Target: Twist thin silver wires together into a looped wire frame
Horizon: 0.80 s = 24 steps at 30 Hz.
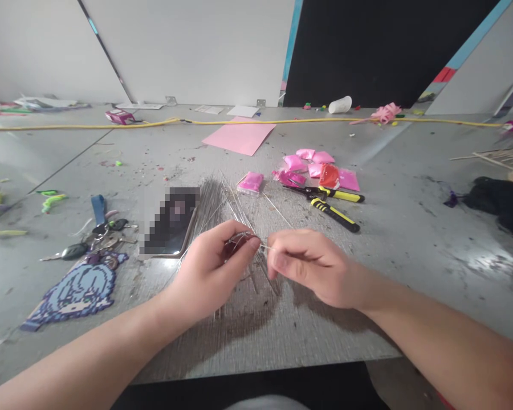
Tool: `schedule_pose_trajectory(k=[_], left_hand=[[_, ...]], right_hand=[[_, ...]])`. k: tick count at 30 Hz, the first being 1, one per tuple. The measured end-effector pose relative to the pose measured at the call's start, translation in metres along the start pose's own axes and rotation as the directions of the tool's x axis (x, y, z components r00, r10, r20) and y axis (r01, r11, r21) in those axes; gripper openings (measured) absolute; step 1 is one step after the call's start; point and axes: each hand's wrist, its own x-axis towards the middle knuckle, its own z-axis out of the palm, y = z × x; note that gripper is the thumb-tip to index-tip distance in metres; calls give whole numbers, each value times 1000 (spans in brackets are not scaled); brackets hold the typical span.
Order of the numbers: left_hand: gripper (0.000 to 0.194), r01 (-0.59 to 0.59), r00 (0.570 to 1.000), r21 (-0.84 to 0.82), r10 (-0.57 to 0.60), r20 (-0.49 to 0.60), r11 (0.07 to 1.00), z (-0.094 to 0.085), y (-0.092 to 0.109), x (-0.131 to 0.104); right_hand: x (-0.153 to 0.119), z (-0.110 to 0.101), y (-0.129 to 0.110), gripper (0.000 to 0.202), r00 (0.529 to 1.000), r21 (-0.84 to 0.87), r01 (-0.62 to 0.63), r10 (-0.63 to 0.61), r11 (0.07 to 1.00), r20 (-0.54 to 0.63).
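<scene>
Wire [264, 246] apparently between both grips [211, 267] [318, 265]

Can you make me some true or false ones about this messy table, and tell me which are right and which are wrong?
1. The left hand and right hand both hold thin wire. True.
2. The yellow-and-black pliers are in the right hand. False: the yellow-and-black pliers lie on the table, beyond that hand.
3. The white cup lies on its side near the back. True.
4. All the little packets are blue. False: most are pink packets, and one is a red packet.
5. The keys are on the left, near the phone. True.
</scene>
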Motion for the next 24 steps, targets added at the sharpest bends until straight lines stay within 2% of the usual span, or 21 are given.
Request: schedule_pose_trajectory(k=[4,7,12,16,20,24], left_hand=[[26,171,977,-254,-130,169,952,-2,2,1],[28,213,962,-281,-151,228,936,-1,2,3],[25,179,979,-207,-154,132,962,-2,1,4],[20,82,996,-115,-78,38,990,-1,1,3],[15,-26,1000,-2,26,-10,1000,0,-1,-2],[12,-73,997,7,73,-9,997,0,-4,-2]], right_hand=[[-1,-4,5,36,986,154,164,-168,974,12],[1,-6,8,34,985,157,157,-166,975,43],[2,-7,7,40,998,20,53,-54,998,22],[2,-7,4,49,999,-76,-20,16,997,-48],[3,-4,2,47,997,-205,2,-17,979,-73],[3,-1,-2,43,995,-304,30,-56,952,-78]])
